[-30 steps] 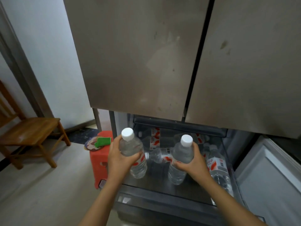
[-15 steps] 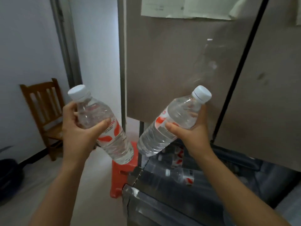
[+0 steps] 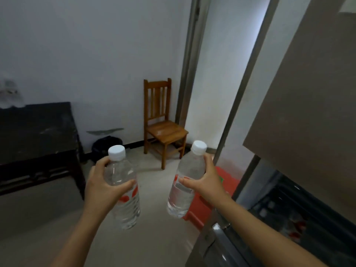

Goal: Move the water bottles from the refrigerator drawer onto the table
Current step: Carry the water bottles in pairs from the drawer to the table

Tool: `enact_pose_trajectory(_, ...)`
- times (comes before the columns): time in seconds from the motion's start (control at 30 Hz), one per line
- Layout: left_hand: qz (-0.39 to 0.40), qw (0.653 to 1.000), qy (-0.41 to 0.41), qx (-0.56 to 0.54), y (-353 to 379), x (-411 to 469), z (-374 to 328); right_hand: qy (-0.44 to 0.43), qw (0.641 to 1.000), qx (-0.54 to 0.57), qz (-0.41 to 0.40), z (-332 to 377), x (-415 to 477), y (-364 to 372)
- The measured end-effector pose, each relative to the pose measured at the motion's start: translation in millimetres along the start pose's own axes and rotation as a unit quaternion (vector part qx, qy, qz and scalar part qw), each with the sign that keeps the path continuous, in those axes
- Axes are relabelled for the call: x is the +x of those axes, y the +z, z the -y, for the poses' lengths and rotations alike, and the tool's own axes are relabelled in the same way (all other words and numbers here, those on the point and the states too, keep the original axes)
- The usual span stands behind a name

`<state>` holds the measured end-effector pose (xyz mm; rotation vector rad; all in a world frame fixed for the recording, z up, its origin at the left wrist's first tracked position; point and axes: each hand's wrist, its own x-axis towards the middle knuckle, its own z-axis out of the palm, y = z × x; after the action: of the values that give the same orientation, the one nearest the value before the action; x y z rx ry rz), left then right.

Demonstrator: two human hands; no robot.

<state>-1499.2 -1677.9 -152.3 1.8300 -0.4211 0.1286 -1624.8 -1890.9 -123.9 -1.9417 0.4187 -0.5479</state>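
My left hand [image 3: 100, 187] grips a clear water bottle [image 3: 125, 205] with a white cap and red label marks, held nearly upright in the air. My right hand [image 3: 207, 182] grips a second clear bottle [image 3: 185, 189], white-capped and tilted slightly right. Both bottles are over the floor, left of the open refrigerator drawer [image 3: 285, 218] at the lower right, where more bottles lie dimly visible. A dark table [image 3: 38, 132] stands at the left, against the wall.
A wooden chair [image 3: 163, 128] stands against the far wall by a doorway. A black bin [image 3: 106, 147] sits between table and chair. A red stool [image 3: 217, 197] is beside the refrigerator. The refrigerator door [image 3: 308, 93] fills the upper right.
The view has swung left from the refrigerator toward the room, bringing the table and bin into sight. Both bottles were lifted out of the drawer and carried left, now held more upright.
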Motion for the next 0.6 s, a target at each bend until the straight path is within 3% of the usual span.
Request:
enact_pose_trajectory(0.3, -0.059, 0.992, -0.046, 0.098, -15, -36, 27, 0.022, 0.990, -0.068, 0.119, -42, -2, 31)
enact_pose_trajectory(0.6, -0.147, 0.977, -0.109, 0.113, -18, -138, 7, -0.049, 0.967, -0.082, 0.236, -48, -24, 0)
